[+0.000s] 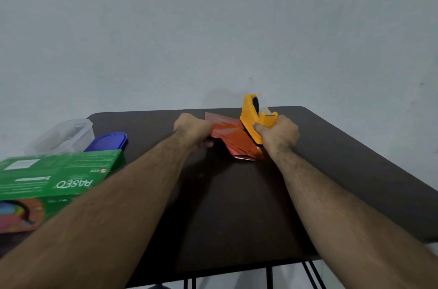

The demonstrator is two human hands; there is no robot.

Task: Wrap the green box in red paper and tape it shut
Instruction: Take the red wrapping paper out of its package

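Open centre, crowded left edge

The dark worktop [237, 205] lies bare across its near middle and right side, between and beside the forearms. Along the left edge the green box [54, 175], a blue lid [107, 142] and a clear container [64, 134] stand close together, blocking passage there. A wall closes the far side
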